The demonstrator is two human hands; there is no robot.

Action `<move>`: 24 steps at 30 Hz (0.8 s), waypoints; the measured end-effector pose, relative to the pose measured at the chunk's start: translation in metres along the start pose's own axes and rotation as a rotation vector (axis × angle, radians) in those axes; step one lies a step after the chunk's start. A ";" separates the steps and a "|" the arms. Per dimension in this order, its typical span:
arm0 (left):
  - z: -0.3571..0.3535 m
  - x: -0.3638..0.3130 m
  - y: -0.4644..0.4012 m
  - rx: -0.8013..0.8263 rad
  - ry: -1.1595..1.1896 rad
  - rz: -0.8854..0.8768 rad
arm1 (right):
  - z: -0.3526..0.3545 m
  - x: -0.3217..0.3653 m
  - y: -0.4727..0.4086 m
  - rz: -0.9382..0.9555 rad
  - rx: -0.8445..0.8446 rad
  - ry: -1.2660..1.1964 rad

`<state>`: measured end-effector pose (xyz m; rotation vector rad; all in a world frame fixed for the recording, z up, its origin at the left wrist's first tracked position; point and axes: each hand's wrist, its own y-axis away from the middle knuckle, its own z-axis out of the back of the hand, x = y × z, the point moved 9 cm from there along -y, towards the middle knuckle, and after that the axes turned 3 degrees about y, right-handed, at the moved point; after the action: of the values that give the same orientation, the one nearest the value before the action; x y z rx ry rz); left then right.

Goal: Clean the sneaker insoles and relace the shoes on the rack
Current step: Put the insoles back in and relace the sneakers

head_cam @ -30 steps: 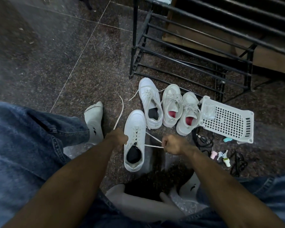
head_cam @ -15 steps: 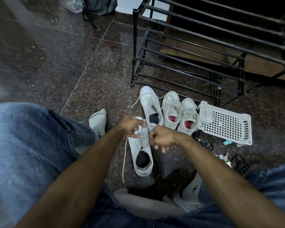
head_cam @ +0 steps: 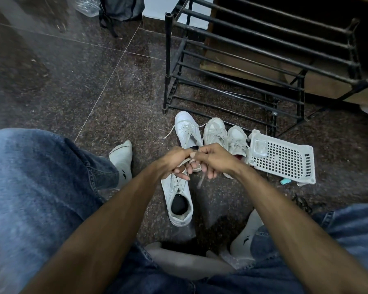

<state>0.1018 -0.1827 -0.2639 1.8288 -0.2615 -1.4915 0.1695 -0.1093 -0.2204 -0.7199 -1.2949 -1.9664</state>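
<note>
Nearest sneaker: a white leather lace-up sneaker (head_cam: pixel 177 200) with a dark insole lies on the floor just below the fingers, toe under them, heel opening toward the person.
Left hand: the left hand (head_cam: pixel 174 161) has its fingers curled around a flat white shoelace (head_cam: pixel 184 161), pinching one strand above the sneaker's eyelets.
Right hand: the right hand (head_cam: pixel 214 159) touches the left at the knuckles, its fingers curled on the other strand; a blurred lace end hangs below them.
Step in hand: probably crossing or knotting the two strands.
Risk: the loose end could slip from the pinch, or uneven pull could leave one strand short, since both hands crowd one small spot.
Beyond the fingers: three more white sneakers (head_cam: pixel 214 132) stand side by side, just past the knuckles.
Right of the fingers: a white perforated plastic basket (head_cam: pixel 285 158) lies overturned.
Farthest: a black metal shoe rack (head_cam: pixel 253 60), no shoes seen on it.
</note>
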 end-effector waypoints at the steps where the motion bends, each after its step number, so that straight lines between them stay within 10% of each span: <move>1: 0.003 -0.003 -0.001 -0.039 0.027 -0.030 | 0.002 -0.006 0.000 -0.029 -0.030 -0.067; 11: -0.021 -0.039 0.019 0.078 -0.187 -0.306 | -0.044 -0.060 -0.007 -0.387 0.120 -0.131; 24: -0.057 -0.050 0.035 0.406 -0.372 -0.320 | -0.023 -0.052 0.004 -0.363 0.417 0.021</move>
<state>0.1487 -0.1542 -0.2007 1.9554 -0.5007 -2.1321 0.2035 -0.1197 -0.2655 -0.2721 -1.8480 -1.8670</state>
